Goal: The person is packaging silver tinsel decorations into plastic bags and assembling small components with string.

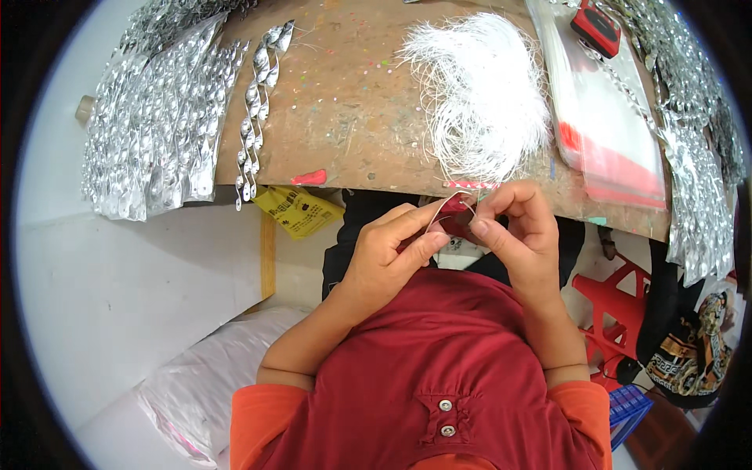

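Observation:
My left hand [392, 251] and my right hand [517, 227] meet just below the front edge of a worn wooden board [352, 117]. Between their fingertips they pinch a small dark red piece [458, 225] and a thin white thread [448, 205] that loops over it. Both hands' fingers are closed on the piece and thread. A big bundle of white threads [486, 86] lies on the board right above the hands.
Piles of shiny silver spiral ornaments lie at the left [157, 117] and right [697, 157] edges of the board, with one strand [258, 102] alone. A clear plastic bag with red print [611, 125], a red stool [611, 305], a yellow bag [301, 210].

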{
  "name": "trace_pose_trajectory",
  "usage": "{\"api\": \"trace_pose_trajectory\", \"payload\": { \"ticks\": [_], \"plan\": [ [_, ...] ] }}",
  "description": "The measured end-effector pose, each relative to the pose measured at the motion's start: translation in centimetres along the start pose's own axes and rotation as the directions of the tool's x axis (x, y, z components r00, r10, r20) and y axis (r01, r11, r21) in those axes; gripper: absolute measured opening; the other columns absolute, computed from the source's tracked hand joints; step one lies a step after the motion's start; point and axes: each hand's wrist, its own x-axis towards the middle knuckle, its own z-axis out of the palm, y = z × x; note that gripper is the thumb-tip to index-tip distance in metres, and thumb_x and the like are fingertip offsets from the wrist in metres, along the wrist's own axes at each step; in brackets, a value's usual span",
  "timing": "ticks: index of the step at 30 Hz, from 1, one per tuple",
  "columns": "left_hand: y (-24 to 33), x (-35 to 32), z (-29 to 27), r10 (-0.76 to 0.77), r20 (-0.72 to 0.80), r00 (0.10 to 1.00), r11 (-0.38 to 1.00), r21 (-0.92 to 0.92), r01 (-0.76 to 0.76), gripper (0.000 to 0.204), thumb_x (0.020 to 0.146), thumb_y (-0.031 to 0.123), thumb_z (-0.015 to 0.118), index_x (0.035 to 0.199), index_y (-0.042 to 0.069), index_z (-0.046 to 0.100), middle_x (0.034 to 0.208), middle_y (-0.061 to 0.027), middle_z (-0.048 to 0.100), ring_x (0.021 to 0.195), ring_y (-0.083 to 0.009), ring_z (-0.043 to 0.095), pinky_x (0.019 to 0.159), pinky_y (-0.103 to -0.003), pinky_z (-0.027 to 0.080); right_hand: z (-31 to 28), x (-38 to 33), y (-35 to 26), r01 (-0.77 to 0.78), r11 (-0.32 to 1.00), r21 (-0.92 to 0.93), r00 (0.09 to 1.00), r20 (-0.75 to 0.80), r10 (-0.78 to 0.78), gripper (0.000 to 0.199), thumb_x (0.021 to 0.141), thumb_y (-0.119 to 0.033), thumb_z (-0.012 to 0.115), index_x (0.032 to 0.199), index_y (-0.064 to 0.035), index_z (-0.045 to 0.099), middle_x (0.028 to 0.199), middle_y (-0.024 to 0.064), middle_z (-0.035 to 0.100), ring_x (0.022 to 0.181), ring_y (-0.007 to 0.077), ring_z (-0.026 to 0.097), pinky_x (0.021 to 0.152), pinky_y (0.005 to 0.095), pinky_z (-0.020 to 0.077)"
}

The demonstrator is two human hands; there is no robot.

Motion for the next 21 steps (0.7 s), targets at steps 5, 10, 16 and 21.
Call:
{"api": "trace_pose_trajectory", "payload": {
  "ticks": [5,10,16,21],
  "plan": [
    [0.06,0.02,0.26,0.021,-0.070,0.997,0.999,0.032,-0.019,0.036,0.084,0.007,0.060,0.120,0.004,0.057,0.078,-0.0061,0.055,0.069,-0.0121,0.053,0.062,-0.024,0.043,-0.05,0.09,0.05,-0.043,0.995,0.089,0.999,0.020,0.041,0.025,0.081,0.000,0.062,0.098,-0.0064,0.045,0.082,-0.0008,0.053,0.074,0.0045,0.047,0.064,0.0186,0.0380],
    [0.06,0.15,0.27,0.142,-0.091,0.986,0.981,0.145,-0.128,0.039,0.082,0.004,0.062,0.120,0.006,0.057,0.080,-0.0072,0.057,0.071,-0.0139,0.054,0.065,-0.025,0.044,0.28,0.14,-0.34,-0.072,0.992,0.102,0.997,-0.011,0.074,0.026,0.079,0.002,0.062,0.097,-0.0064,0.045,0.081,-0.0001,0.052,0.072,0.0049,0.047,0.063,0.0184,0.0379],
    [-0.04,0.11,0.22,0.197,-0.101,0.975,0.967,0.183,-0.176,0.041,0.080,0.004,0.065,0.120,0.007,0.058,0.085,-0.0080,0.059,0.073,-0.0141,0.056,0.066,-0.025,0.045,0.61,0.23,-0.41,-0.082,0.988,0.134,0.996,-0.030,0.086,0.026,0.078,0.003,0.062,0.096,-0.0063,0.045,0.080,0.0006,0.052,0.071,0.0055,0.046,0.063,0.0183,0.0382],
    [-0.05,0.13,0.26,0.226,-0.103,0.969,0.953,0.228,-0.198,0.041,0.079,0.005,0.066,0.119,0.008,0.058,0.089,-0.0089,0.060,0.074,-0.0154,0.058,0.066,-0.025,0.047,0.31,0.22,-0.10,-0.074,0.985,0.157,0.997,0.004,0.074,0.027,0.081,0.000,0.062,0.101,-0.0064,0.045,0.081,-0.0014,0.053,0.073,0.0041,0.047,0.063,0.0184,0.0382]
  ]
}}
